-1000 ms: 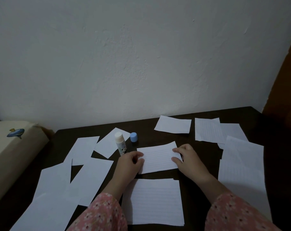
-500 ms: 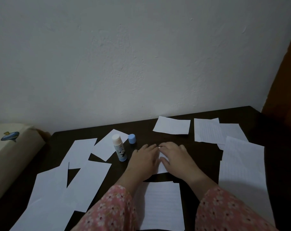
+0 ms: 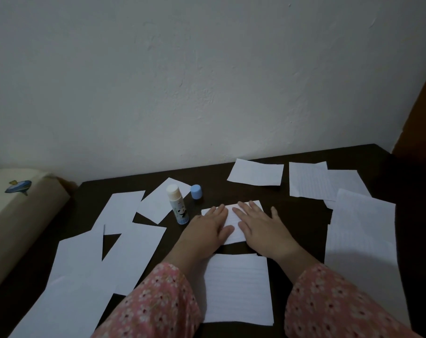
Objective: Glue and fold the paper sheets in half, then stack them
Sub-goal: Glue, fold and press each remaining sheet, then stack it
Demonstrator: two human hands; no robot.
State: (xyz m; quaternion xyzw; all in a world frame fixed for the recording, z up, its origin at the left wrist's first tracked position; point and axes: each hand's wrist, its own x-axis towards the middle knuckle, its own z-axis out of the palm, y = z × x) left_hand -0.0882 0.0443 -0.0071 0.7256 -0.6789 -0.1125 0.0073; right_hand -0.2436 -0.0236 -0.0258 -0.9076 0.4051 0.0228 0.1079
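A folded white lined sheet (image 3: 234,226) lies flat on the dark table (image 3: 302,211) in the middle. My left hand (image 3: 207,228) presses on its left half with fingers spread flat. My right hand (image 3: 260,228) presses on its right half, palm down, fingers apart. An uncapped glue stick (image 3: 178,204) stands upright just left of my left hand, and its blue cap (image 3: 196,192) sits behind it. A larger lined sheet (image 3: 238,289) lies between my forearms, near the front edge.
Several loose white sheets (image 3: 124,245) overlap on the left. More sheets (image 3: 360,240) lie along the right side, and one folded sheet (image 3: 256,172) sits at the back by the wall. A cream cushion (image 3: 14,215) borders the table's left edge.
The sheet that both hands held by its ends is now folded flat on the table. My hands came together over it, then spread slightly apart while pressing down.
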